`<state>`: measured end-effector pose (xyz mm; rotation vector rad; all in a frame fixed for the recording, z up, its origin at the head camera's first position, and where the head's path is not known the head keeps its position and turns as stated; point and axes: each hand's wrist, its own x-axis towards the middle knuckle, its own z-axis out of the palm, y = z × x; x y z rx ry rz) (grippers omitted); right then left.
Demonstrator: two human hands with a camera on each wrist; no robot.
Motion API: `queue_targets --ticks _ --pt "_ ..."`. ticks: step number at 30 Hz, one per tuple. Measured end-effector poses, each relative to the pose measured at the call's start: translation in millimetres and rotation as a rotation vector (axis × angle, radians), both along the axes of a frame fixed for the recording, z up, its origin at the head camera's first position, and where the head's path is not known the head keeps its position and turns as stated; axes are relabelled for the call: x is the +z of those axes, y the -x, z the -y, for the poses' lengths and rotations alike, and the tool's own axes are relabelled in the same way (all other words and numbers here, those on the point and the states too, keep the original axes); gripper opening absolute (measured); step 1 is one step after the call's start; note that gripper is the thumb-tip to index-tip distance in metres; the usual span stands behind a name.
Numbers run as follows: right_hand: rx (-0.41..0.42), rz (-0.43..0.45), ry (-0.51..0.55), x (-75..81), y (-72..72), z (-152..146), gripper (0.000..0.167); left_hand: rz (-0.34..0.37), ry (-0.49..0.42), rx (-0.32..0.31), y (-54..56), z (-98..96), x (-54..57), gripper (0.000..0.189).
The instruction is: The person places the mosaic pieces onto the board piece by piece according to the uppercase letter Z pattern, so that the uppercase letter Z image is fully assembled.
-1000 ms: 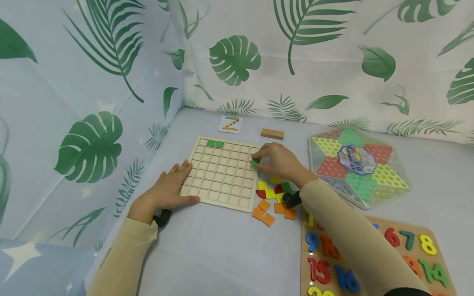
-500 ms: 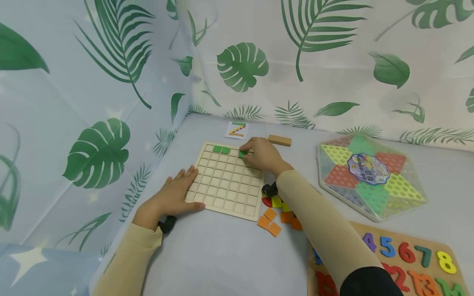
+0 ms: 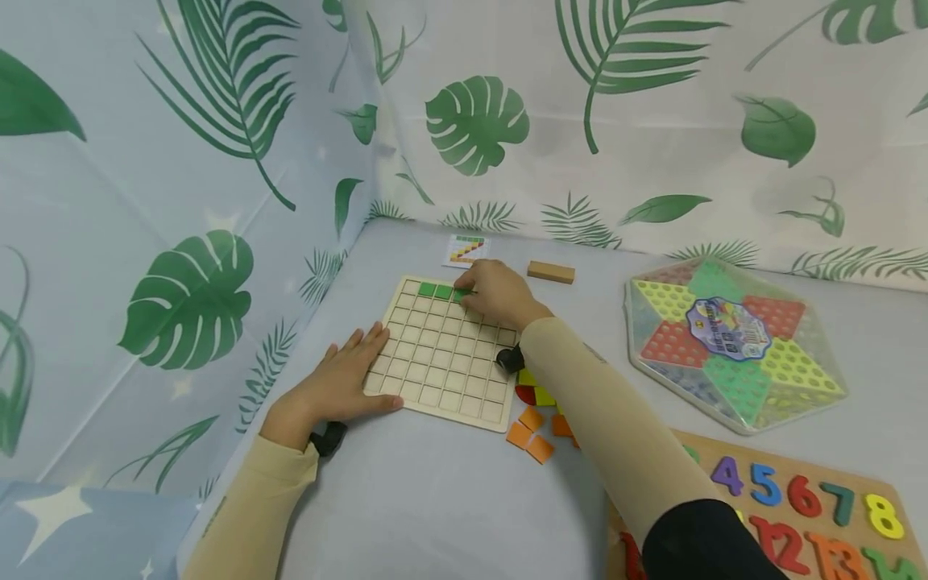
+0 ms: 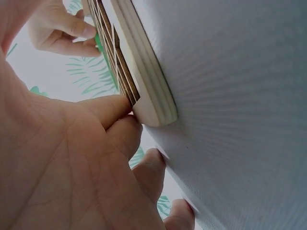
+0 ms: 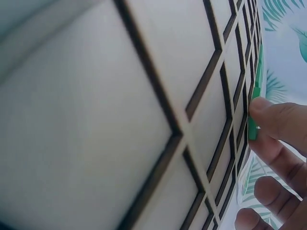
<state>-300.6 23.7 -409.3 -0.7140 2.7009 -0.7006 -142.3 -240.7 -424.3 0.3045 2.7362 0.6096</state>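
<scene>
A wooden grid board (image 3: 428, 374) lies on the table, with two green square tiles (image 3: 435, 291) side by side in its far row. My right hand (image 3: 500, 292) pinches a third green square tile (image 5: 253, 117) between thumb and forefinger, right at the far row beside those two. In the right wrist view this tile sits close against the grid, while the other fingers spread below. My left hand (image 3: 335, 385) rests at the board's left edge with fingers extended; in the left wrist view its fingertips (image 4: 125, 103) touch the board's corner area.
Orange tiles (image 3: 540, 449) and yellow and red pieces lie right of the board, partly under the right forearm. Behind are a pattern card (image 3: 466, 250) and a wooden block (image 3: 551, 272). A hexagonal game box (image 3: 735, 379) and a number puzzle board (image 3: 786, 524) sit at right.
My right hand has carried the green tile from the board's right edge leftward along the far row, up beside the two green tiles. The left hand stays at the board's left edge.
</scene>
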Motion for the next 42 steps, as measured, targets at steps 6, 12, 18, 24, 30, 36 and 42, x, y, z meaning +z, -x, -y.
queue_targets --ticks 6,12,18,24,30,36,42 --pt "-0.010 0.002 -0.018 0.4 2.4 2 0.035 0.000 -0.005 -0.008 0.3 -1.6 1.1 0.114" --pt "0.004 -0.002 -0.029 0.4 2.0 2 0.036 0.006 -0.011 -0.011 -0.7 -0.7 2.7 0.113" --pt "-0.014 -0.005 -0.013 -0.7 -4.0 -11 0.037 0.005 -0.012 -0.018 -1.3 -2.5 2.5 0.113" --pt "-0.021 -0.014 0.034 6.8 -16.2 -27 0.033 0.006 -0.013 -0.025 -1.0 -2.6 4.6 0.114" --pt "0.029 -0.052 0.024 15.0 -33.1 -50 0.032 0.006 -0.020 -0.020 -1.3 -2.3 3.0 0.114" --pt "0.042 -0.082 0.016 24.3 -58.7 -81 0.031 0.012 -0.017 -0.024 -0.7 -3.2 3.3 0.115" --pt "0.033 -0.092 0.011 24.6 -79.6 -107 0.032 0.022 -0.020 -0.016 -1.6 -4.1 4.3 0.115"
